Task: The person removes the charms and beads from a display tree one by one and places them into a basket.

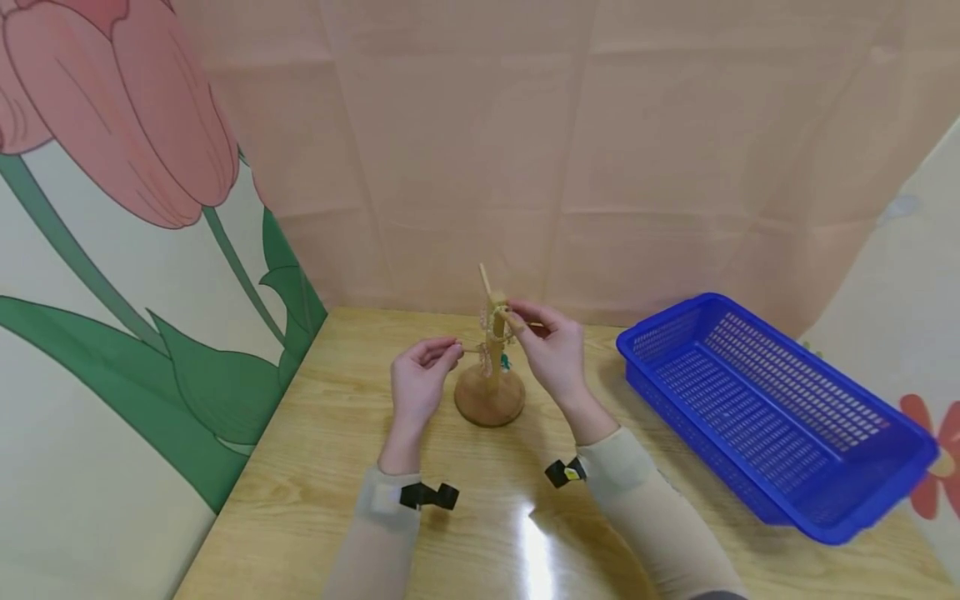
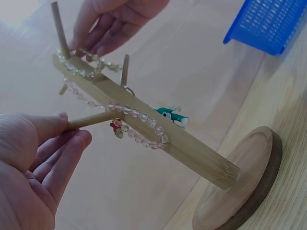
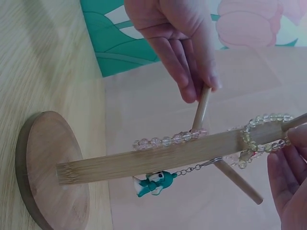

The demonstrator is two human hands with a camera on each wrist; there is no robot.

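A wooden jewelry stand [image 1: 490,402] with a round base and several pegs stands upright on the table. My left hand [image 1: 420,379] pinches the end of a lower peg [image 2: 91,120] between thumb and fingers. Near the stand's top, my right hand [image 1: 557,350] pinches a pale yellow bead bracelet [image 3: 248,136], which loops about the post by the upper pegs. A pink bead bracelet [image 2: 156,129] with a small red charm hangs on the peg in my left hand. More pink beads [image 2: 81,97] hang higher up. From another peg dangles a keychain with a green-and-white figure [image 3: 156,183].
A blue slotted plastic basket [image 1: 637,379] sits at the right on the wood-grain table [image 1: 315,458]. Behind the stand hangs a pinkish cloth backdrop [image 1: 450,167], with a tulip-printed cloth [image 1: 127,108] along the left side.
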